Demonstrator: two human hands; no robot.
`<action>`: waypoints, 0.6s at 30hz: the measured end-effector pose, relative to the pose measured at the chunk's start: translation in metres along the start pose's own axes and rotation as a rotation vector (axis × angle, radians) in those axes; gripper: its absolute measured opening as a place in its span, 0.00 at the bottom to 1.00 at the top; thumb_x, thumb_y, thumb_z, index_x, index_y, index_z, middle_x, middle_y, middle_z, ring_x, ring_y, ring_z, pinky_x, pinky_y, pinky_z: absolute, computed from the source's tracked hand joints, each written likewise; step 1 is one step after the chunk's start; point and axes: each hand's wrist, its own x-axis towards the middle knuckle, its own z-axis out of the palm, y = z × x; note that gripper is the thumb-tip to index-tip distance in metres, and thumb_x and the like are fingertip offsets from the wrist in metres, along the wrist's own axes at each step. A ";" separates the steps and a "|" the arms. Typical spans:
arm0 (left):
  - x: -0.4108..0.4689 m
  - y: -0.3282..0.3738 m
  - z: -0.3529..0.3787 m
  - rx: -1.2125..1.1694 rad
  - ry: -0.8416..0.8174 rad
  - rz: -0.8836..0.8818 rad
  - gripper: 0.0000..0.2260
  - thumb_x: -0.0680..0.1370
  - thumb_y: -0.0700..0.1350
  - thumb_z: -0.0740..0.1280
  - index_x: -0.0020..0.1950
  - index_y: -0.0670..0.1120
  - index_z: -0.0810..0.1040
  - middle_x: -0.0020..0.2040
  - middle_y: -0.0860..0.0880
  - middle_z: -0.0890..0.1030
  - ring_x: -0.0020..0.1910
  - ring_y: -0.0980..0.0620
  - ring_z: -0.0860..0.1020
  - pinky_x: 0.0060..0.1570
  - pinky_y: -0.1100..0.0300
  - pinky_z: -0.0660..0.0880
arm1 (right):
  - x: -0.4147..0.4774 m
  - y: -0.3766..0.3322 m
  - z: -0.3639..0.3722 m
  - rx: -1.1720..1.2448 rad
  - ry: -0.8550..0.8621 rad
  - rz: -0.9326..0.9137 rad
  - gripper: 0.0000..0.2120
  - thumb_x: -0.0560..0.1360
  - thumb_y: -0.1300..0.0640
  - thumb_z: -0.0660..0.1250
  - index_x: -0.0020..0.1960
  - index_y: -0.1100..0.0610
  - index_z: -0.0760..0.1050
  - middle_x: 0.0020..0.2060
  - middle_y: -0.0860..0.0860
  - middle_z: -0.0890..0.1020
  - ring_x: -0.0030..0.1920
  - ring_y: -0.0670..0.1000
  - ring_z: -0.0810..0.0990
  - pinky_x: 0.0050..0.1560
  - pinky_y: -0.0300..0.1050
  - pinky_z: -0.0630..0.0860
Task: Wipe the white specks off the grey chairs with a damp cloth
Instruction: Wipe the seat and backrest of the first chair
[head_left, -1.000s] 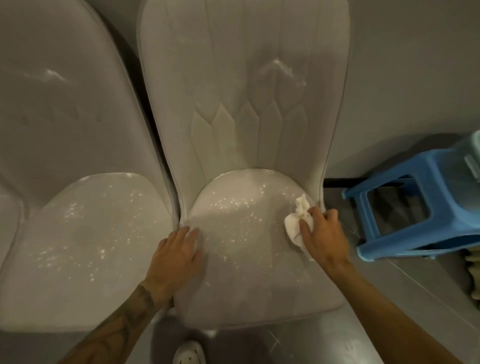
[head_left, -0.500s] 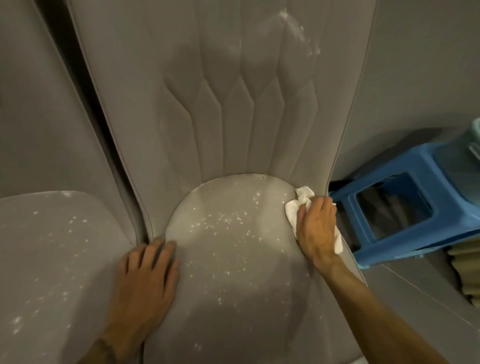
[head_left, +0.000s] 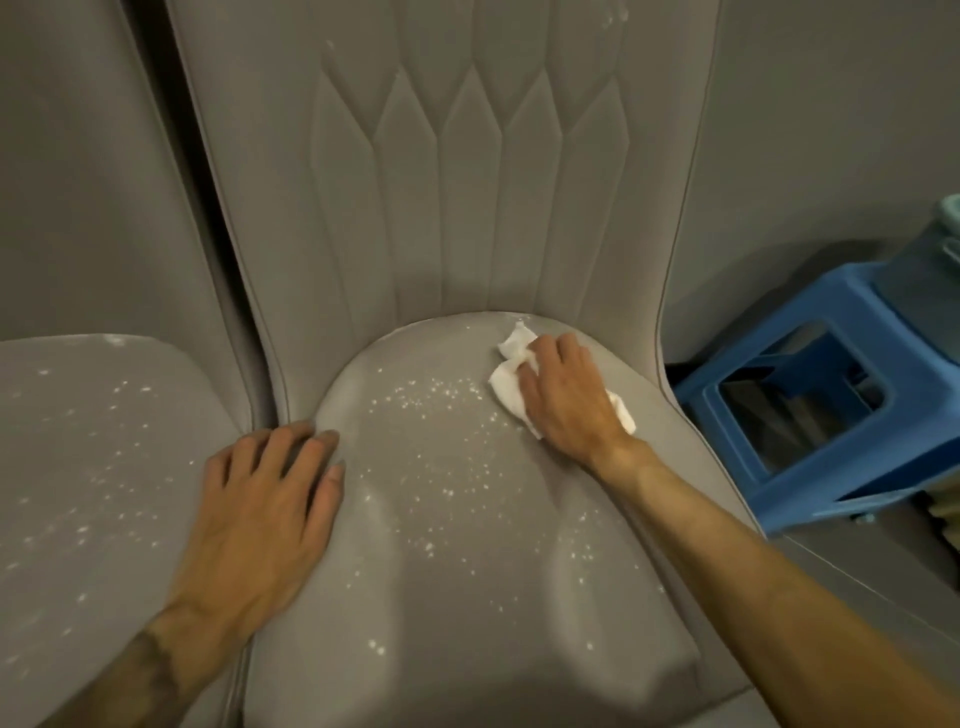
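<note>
Right hand (head_left: 566, 400) grip on cloth (head_left: 506, 387), long axis diagonal toward backrest (head_left: 441, 182)

Just beyond your right hand (head_left: 566, 400), which holds the cloth (head_left: 506, 387) down on the seat (head_left: 467, 571), the backrest (head_left: 467, 182) rises steeply and its edge curves round on that hand's right, so there is little room ahead or to the right. Past that edge a blue stool (head_left: 831, 415) stands close beside the chair. To the left of that hand and back toward you the seat lies free as far as your left hand (head_left: 260, 519), which rests flat on the seat's left edge, with the second chair (head_left: 104, 467) just beside it on its left.
</note>
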 end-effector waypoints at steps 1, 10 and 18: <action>-0.001 0.001 0.000 0.005 0.005 0.005 0.21 0.83 0.53 0.56 0.68 0.45 0.79 0.64 0.43 0.79 0.60 0.39 0.75 0.59 0.42 0.69 | 0.001 0.010 -0.004 -0.007 0.005 0.053 0.12 0.82 0.55 0.57 0.58 0.62 0.71 0.54 0.60 0.73 0.51 0.61 0.72 0.55 0.56 0.70; -0.005 0.001 0.001 0.000 0.025 -0.002 0.22 0.83 0.54 0.54 0.67 0.45 0.80 0.63 0.44 0.80 0.59 0.40 0.75 0.59 0.42 0.71 | -0.012 -0.009 0.001 -0.012 -0.009 -0.067 0.14 0.83 0.52 0.55 0.61 0.61 0.70 0.56 0.59 0.73 0.52 0.59 0.71 0.57 0.55 0.68; -0.003 -0.002 0.003 -0.001 0.042 0.007 0.22 0.84 0.54 0.53 0.67 0.46 0.80 0.63 0.45 0.80 0.58 0.41 0.76 0.58 0.42 0.72 | 0.007 0.023 -0.012 -0.147 0.041 0.291 0.16 0.83 0.53 0.55 0.64 0.63 0.67 0.62 0.62 0.72 0.59 0.63 0.71 0.62 0.55 0.66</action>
